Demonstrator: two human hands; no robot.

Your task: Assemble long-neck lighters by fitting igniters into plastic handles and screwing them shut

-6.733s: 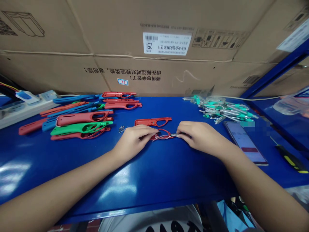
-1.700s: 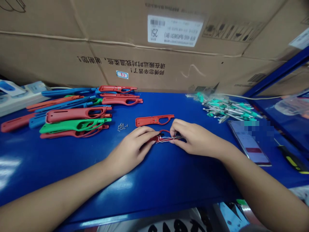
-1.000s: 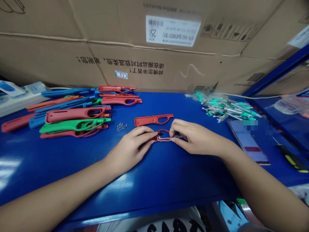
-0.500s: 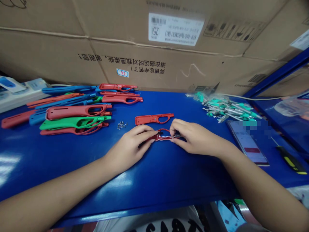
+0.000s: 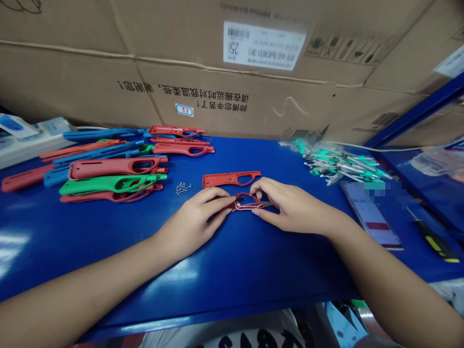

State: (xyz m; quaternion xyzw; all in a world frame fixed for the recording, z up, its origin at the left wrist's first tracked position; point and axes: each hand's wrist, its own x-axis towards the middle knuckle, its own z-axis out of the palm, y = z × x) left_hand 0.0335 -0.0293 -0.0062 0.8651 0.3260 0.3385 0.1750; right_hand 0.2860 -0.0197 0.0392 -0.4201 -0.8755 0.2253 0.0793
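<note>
Between my two hands is a red lighter shell [image 5: 250,206] with a looped trigger opening, a white wire and a dark part inside. My left hand [image 5: 197,217] pinches its left end between thumb and fingers. My right hand [image 5: 286,205] grips its right end near a metallic tip, thumb below and fingers above. Just behind lies another red half shell [image 5: 232,179], its inner side up. A small pile of screws [image 5: 183,187] sits to the left of that shell.
Red, blue and green lighter bodies [image 5: 108,183] are piled at left beside a white power strip [image 5: 32,140]. Green-and-metal parts [image 5: 340,162], a phone [image 5: 371,215] and a screwdriver [image 5: 437,240] lie at right on the blue table [image 5: 224,270]. A cardboard box [image 5: 181,72] stands behind.
The fingers of my right hand have shifted slightly left along the red shell, and more of its loop shows. My left hand has barely moved.
</note>
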